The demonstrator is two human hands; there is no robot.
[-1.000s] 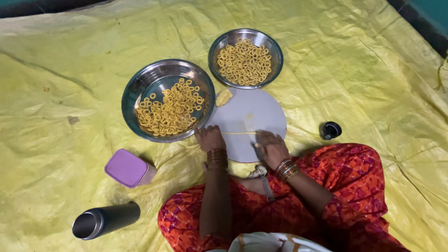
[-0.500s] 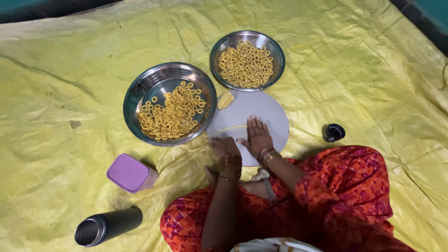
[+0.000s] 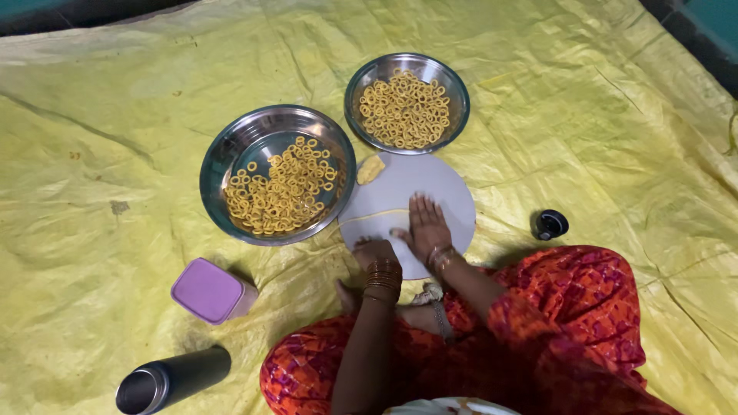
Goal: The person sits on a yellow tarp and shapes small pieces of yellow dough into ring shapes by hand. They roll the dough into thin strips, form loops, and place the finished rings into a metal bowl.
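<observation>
A round white board [image 3: 446,184] lies on the yellow sheet in front of me. My right hand [image 3: 425,225] rests flat on it, fingers spread, over a thin strand of yellow dough [image 3: 373,216]. My left hand [image 3: 372,252] sits curled at the board's near edge, touching the strand's end. A small lump of dough [image 3: 370,170] lies at the board's far left. Two steel bowls hold yellow dough rings: a large one [image 3: 277,175] left of the board and a smaller one [image 3: 406,103] beyond it.
A purple lidded box [image 3: 210,290] sits at the left near my knee. A dark steel flask [image 3: 171,380] lies on its side, open, at the lower left. Its small black cap [image 3: 550,224] rests right of the board. The yellow sheet [image 3: 115,138] covers the floor.
My hands, spread apart on the board a second ago, have come together. The right hand has slid forward over the dough strand, and the left has pulled back to the near edge.
</observation>
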